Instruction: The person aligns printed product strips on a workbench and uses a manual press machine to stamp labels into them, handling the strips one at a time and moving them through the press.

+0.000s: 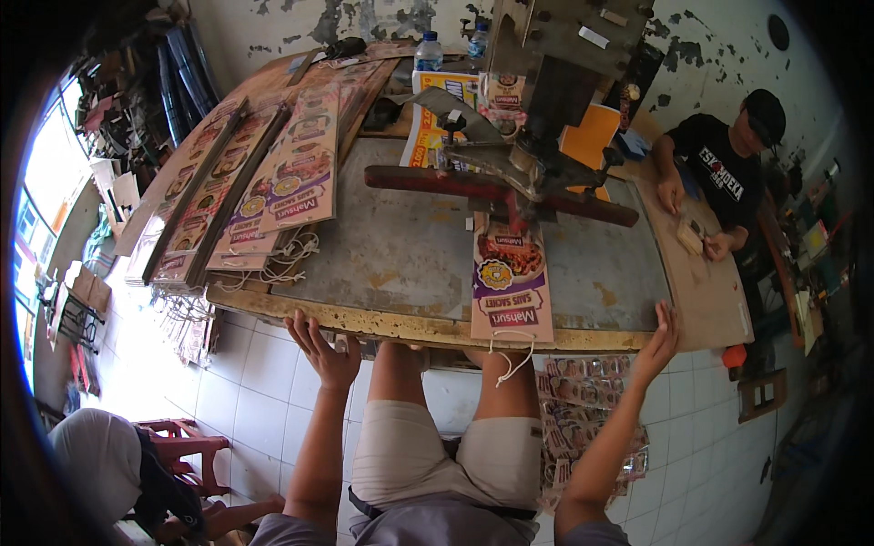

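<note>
My left hand (323,353) rests at the front edge of the worktable (410,326), fingers stretched out and holding nothing. At the right front corner, my right hand (657,348) touches the same edge with its fingers extended, also holding nothing. Between them a long pink printed card (512,287) lies on the grey metal plate (391,237), a white string loop (512,364) hanging from its near end over the edge. Its far end goes under a hand press (533,136) with a long dark-red crossbar (446,182); that end is hidden.
Stacks of similar cards (291,182) with strings lie on the left. Water bottles (428,53) and an orange sheet (590,135) stand behind. At the right a person (728,164) handles a small item; another person (109,473) sits lower left. More printed cards (592,409) lie under the table.
</note>
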`<move>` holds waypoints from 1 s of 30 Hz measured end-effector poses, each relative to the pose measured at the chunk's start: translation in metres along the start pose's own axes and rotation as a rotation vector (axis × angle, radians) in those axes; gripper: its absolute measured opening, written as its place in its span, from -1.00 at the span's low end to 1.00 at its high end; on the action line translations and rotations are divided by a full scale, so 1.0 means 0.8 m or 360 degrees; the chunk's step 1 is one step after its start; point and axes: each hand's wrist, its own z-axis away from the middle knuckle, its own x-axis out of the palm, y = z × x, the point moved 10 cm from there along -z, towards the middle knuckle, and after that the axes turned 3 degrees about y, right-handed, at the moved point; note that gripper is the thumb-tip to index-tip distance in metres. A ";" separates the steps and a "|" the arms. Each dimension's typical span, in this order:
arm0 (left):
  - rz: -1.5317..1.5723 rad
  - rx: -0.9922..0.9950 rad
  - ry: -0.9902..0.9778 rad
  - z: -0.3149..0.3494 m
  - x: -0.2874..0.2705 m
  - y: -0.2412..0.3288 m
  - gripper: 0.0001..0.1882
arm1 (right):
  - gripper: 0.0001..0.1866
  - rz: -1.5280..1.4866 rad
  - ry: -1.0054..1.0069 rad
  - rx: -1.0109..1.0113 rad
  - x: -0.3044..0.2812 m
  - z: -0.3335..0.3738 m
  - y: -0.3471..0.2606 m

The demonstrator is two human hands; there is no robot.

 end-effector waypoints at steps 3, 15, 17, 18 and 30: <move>0.0016 -0.0007 -0.0057 0.001 0.001 0.002 0.02 | -0.37 0.0259 0.0387 -0.0183 -0.001 0.050 -0.021; 0.0009 -0.0041 -0.0016 -0.001 -0.004 0.004 -0.05 | -0.43 0.0126 0.0520 -0.0262 0.002 0.084 -0.030; 0.0012 -0.0041 -0.0020 -0.001 -0.005 0.004 -0.06 | -0.43 0.0105 0.0535 -0.0255 0.004 0.084 -0.032; 0.0017 -0.0040 -0.0023 -0.001 -0.005 0.005 -0.06 | -0.43 0.0086 0.0552 -0.0248 0.004 0.085 -0.033; -0.0001 -0.0021 -0.0013 0.001 -0.005 0.002 -0.09 | -0.44 0.0066 0.0520 -0.0170 0.004 0.085 -0.035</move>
